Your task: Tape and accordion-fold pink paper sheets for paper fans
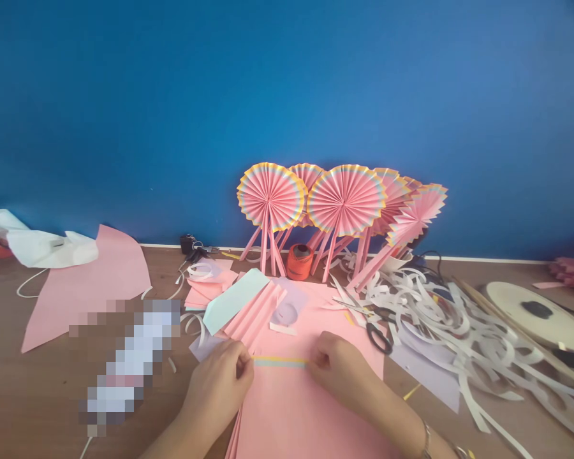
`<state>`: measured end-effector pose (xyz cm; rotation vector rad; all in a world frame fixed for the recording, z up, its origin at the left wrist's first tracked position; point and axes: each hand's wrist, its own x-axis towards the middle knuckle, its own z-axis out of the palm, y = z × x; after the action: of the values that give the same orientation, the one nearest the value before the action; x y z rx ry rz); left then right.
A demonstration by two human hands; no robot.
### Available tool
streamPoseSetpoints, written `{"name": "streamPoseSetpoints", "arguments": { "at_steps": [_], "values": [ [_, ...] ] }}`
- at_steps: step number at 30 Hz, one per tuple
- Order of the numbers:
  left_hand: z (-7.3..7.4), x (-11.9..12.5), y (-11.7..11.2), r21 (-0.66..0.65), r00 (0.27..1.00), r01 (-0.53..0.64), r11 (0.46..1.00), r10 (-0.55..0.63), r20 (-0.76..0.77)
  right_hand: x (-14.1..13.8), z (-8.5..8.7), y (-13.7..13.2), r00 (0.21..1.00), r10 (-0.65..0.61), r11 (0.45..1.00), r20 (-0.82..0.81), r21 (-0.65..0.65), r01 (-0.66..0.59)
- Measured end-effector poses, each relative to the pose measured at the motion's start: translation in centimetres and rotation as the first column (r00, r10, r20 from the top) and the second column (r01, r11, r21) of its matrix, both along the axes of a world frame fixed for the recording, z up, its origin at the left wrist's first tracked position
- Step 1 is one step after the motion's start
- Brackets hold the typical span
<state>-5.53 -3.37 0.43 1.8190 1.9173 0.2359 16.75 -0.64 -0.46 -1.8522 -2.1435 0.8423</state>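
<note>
Both hands are pinching the far edge of one pink sheet [287,408] that lies flat on the table [38,395], straight in front of the person. The left hand [220,382] nips the edge between thumb and forefinger. The right hand [337,370] does the same, with a short stretch of the yellow and blue striped edge [280,361] showing between them.

Just beyond lie one pleated pink strip [256,312] and one pale card [234,299] resting across it. One pair of scissors [380,331] sits near the right hand, beside a heap of white paper trimmings [459,331]. One red spool [300,261] stands below the paper fans [345,199], which lean on the blue wall [287,83]. There seem to be six, though they overlap.
</note>
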Motion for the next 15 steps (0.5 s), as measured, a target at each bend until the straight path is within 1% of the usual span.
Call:
{"name": "streamPoseSetpoints", "arguments": {
  "at_steps": [9,15],
  "values": [
    [-0.37,0.09,-0.05,0.03,0.999,0.011,0.999,-0.009,-0.05,-0.21,0.37,0.15,1.0,-0.018,1.0,0.016,-0.021,0.019],
    [-0.21,0.36,0.08,-0.003,0.996,-0.003,1.0,0.003,-0.084,-0.35,0.57,0.11,0.996,-0.024,1.0,0.081,-0.015,0.025]
  ]
}}
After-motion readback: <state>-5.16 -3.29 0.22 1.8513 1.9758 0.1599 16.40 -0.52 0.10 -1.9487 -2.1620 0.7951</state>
